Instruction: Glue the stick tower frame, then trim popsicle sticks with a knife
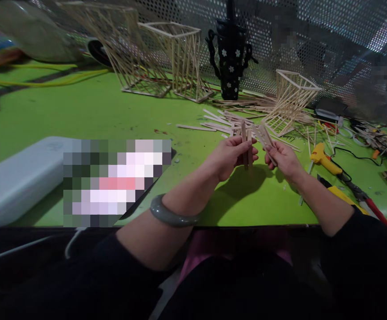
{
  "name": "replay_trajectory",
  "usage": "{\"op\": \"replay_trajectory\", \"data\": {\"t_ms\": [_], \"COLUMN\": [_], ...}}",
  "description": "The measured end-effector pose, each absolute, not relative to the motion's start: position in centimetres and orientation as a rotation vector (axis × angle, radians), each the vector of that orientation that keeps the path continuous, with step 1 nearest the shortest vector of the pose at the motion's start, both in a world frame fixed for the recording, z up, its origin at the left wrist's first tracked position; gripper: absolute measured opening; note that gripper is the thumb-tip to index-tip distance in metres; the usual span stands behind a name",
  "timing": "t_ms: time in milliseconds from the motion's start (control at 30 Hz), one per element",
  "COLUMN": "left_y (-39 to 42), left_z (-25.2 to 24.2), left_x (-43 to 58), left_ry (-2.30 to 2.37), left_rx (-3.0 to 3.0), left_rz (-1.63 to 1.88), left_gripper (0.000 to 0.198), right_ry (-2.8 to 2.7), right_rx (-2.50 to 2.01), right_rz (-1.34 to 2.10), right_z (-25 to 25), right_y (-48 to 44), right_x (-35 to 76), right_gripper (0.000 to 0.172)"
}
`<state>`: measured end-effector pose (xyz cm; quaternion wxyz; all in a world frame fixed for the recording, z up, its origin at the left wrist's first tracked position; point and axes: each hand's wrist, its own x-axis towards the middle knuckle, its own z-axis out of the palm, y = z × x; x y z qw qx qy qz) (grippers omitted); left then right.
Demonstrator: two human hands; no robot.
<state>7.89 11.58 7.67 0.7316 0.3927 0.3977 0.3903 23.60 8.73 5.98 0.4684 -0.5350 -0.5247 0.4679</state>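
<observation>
My left hand (238, 153) is closed around a few flat wooden craft sticks (245, 151), held roughly upright above the green table. Close by on the right, my right hand (281, 158) pinches more craft sticks (265, 137), fanned a little and tilted to the left. A gap separates the two hands. Just behind them lies a loose pile of craft sticks (218, 119) on the table. To the right of my right hand rests a yellow glue gun (325, 159).
Stick frames (186, 62) stand at the back, with a smaller twisted frame (291, 100) at right. Between them is a black flowered tumbler (230, 62). A white box (29, 178) and a pixelated device (123, 178) lie left. Red-handled pliers (369, 206) and cords are at right.
</observation>
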Motion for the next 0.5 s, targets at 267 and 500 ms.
{"op": "replay_trajectory", "data": {"t_ms": [267,500], "left_y": [11.41,11.27], "left_z": [7.59,6.94], "left_x": [7.96,8.41], "left_ry": [0.864,0.771], "left_rx": [0.89,0.952], "left_rz": [0.91,0.977], "left_gripper": [0.021,0.021], "right_ry": [-1.282,-1.276], "right_rx": [-1.313,-1.317], "right_rz": [1.113,1.196], "right_z": [5.5,5.71], "right_y": [8.69,8.12], "right_x": [23.45,22.77], "right_gripper": [0.039,0.037]}}
